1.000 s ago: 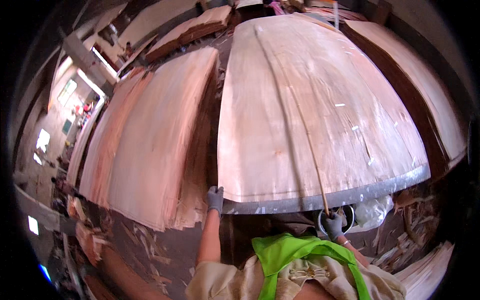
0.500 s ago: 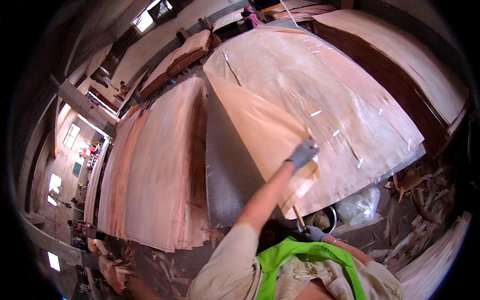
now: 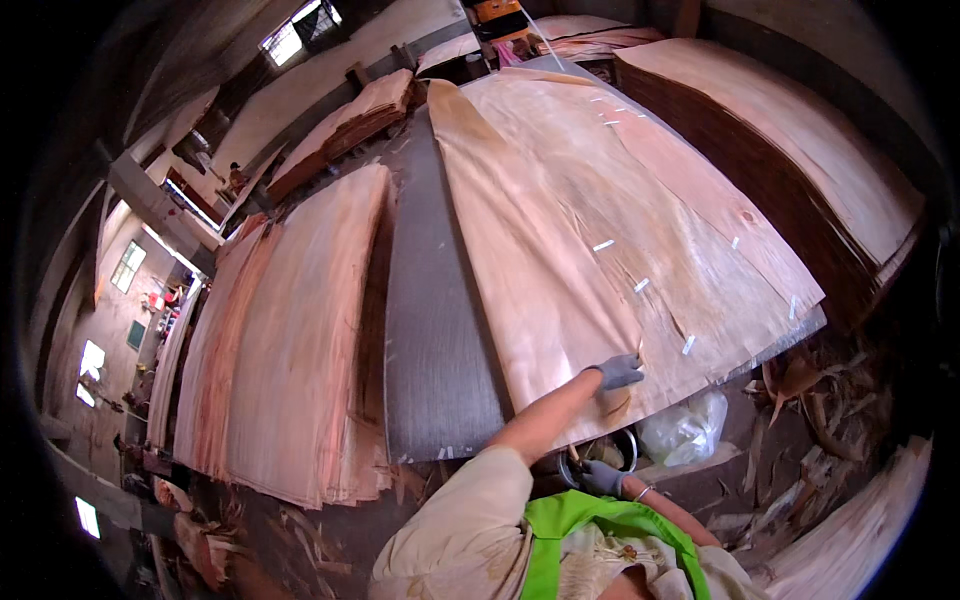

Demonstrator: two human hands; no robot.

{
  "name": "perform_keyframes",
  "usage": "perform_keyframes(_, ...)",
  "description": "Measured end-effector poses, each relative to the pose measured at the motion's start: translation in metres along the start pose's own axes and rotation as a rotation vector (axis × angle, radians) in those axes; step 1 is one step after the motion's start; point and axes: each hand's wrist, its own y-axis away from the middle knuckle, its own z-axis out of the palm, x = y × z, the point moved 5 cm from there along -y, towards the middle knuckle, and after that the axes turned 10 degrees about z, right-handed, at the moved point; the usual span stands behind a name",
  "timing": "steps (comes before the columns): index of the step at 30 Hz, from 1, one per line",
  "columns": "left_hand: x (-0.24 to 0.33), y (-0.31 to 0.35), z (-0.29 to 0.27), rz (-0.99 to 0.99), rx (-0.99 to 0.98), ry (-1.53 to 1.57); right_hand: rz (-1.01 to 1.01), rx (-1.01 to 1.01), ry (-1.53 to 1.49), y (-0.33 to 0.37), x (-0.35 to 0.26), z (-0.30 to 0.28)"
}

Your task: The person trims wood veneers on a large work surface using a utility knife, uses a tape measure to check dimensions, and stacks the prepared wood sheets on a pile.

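Observation:
A large thin wood veneer sheet (image 3: 520, 250) lies over the table, its left part lifted and folded toward the right. My left hand (image 3: 618, 372), in a grey glove, is closed on that sheet at the near end of the fold. Below the near edge, my right hand (image 3: 603, 478), also gloved, is closed round a wooden stick (image 3: 574, 458), mostly hidden. Beside it shows the rim of a round container (image 3: 633, 450). Short white tape strips (image 3: 641, 285) dot the veneer on the right. A dark grey table surface (image 3: 440, 330) is bared along the left.
Tall stacks of veneer stand to the left (image 3: 290, 340) and to the right (image 3: 780, 130). A clear plastic bag (image 3: 688, 428) lies by the near table edge. Torn veneer scraps (image 3: 840, 410) litter the floor. Far left, a person (image 3: 237, 178) is visible.
My left hand has moved down toward me, drawing the folded veneer with it. The sheet's left edge has shifted right, baring more grey table. My right hand keeps its hold low by the container.

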Motion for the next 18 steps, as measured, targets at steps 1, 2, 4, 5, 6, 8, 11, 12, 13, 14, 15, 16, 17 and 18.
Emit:
perform_keyframes(1, 0.011, 0.013, -0.01, 0.029, 0.034, 0.065, -0.027, 0.0, -0.065, -0.008, 0.01, 0.0)
perform_keyframes(2, 0.025, 0.031, -0.023, 0.069, 0.066, 0.14, -0.044, 0.007, -0.126, -0.012, 0.018, -0.005)
perform_keyframes(4, 0.064, 0.091, -0.041, 0.003, 0.424, 0.79, 0.041, 0.181, -0.117, 0.023, -0.006, -0.027)
perform_keyframes(5, 0.057, 0.132, -0.039, -0.122, 0.647, 0.845, 0.079, 0.246, -0.118, 0.036, -0.028, -0.03)
perform_keyframes(6, 0.054, 0.169, -0.031, -0.251, 0.852, 0.893, 0.148, 0.305, -0.123, 0.04, -0.032, -0.032)
perform_keyframes(8, 0.044, 0.244, 0.018, -0.371, 1.065, 0.663, 0.231, 0.244, -0.118, 0.057, -0.066, -0.033)
perform_keyframes(11, 0.063, 0.262, 0.097, -0.323, 0.389, 0.609, -0.198, 0.285, 0.484, 0.076, -0.115, -0.036)
perform_keyframes(12, 0.066, 0.268, 0.111, -0.024, 0.493, 0.32, -0.189, 0.376, 0.688, 0.077, -0.151, -0.039)
perform_keyframes(13, 0.064, 0.254, 0.116, -0.026, 0.295, 0.235, -0.281, 0.448, 0.606, 0.072, -0.166, -0.053)
perform_keyframes(14, 0.071, 0.241, 0.113, -0.029, 0.11, 0.139, -0.214, 0.544, 0.606, 0.062, -0.173, -0.067)
perform_keyframes(15, 0.084, 0.218, 0.113, 0.003, -0.081, 0.042, 0.111, 0.505, 0.684, 0.056, -0.18, -0.093)
perform_keyframes(16, 0.1, 0.201, 0.104, 0.015, -0.243, -0.087, 0.256, 0.516, 0.737, 0.039, -0.176, -0.111)
perform_keyframes(17, 0.117, 0.185, 0.099, 0.03, -0.397, -0.222, 0.317, 0.532, 0.703, 0.031, -0.162, -0.124)
perform_keyframes(18, 0.129, 0.17, 0.1, 0.045, -0.538, -0.36, 0.372, 0.581, 0.641, 0.028, -0.152, -0.137)
